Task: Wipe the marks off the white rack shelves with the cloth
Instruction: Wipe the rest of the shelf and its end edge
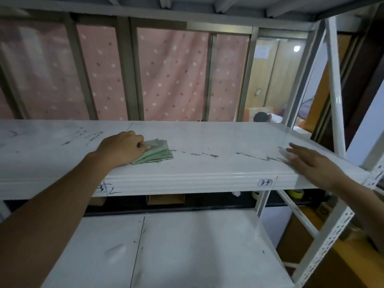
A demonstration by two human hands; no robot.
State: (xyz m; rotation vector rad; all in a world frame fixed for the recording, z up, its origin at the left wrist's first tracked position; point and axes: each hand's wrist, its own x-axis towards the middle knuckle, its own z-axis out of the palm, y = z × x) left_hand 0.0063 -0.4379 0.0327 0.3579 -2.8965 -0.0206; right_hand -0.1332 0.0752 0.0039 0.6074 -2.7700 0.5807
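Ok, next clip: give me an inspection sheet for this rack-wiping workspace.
Surface: upper white shelf carries a dark broken streak right of the cloth, plus scribbles at left; lower shelf has a few small specks.
Job's things: folded green cloth flat on the upper shelf.
Clutter: cardboard boxes and a yellow tape roll behind, under the upper shelf.
Grippers: left hand presses the cloth; right hand open at the shelf's front edge.
Cables: nothing seen.
Surroundings: pink dotted curtain; a person lying down beyond.

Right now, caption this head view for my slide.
Left hand presses green cloth on marked white shelf; right hand open.
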